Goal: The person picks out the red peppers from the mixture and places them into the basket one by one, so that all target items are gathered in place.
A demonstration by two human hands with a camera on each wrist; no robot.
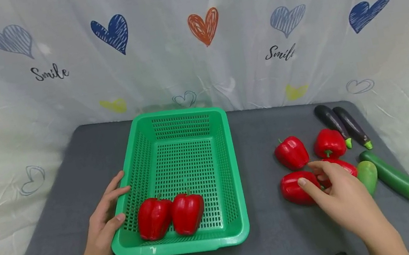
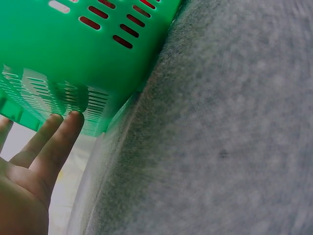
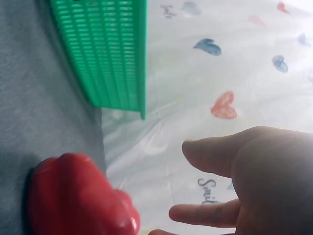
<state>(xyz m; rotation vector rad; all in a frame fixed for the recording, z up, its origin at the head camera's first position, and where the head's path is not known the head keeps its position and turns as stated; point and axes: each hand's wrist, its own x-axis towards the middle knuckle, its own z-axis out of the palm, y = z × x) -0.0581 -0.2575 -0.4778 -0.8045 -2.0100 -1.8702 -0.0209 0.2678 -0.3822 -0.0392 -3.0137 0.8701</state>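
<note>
In the head view a green plastic basket [image 1: 239, 176] holds two red bell peppers [image 1: 155, 219] at its near end. My left hand [image 1: 103, 223] is at the basket's left side, its fairly straight fingers [image 2: 58, 147] against the perforated outer wall and its thumb at the rim. To the right, my right hand [image 1: 342, 199] is over a group of several red bell peppers, thumb and fingers spread apart with nothing between them. Its fingertips overlap the nearest bell pepper [image 1: 296, 189] in the head view, while the right wrist view shows a gap between hand and bell pepper [image 3: 78, 196].
Behind that group lie two dark eggplants [image 1: 352, 125]. A long green cucumber [image 1: 397, 178] is at the right, beside a lighter green, rounded item [image 1: 367, 174] partly behind my right hand. A grey cloth [image 1: 272, 242] covers the table, and a white heart-printed curtain [image 1: 169, 61] hangs behind it.
</note>
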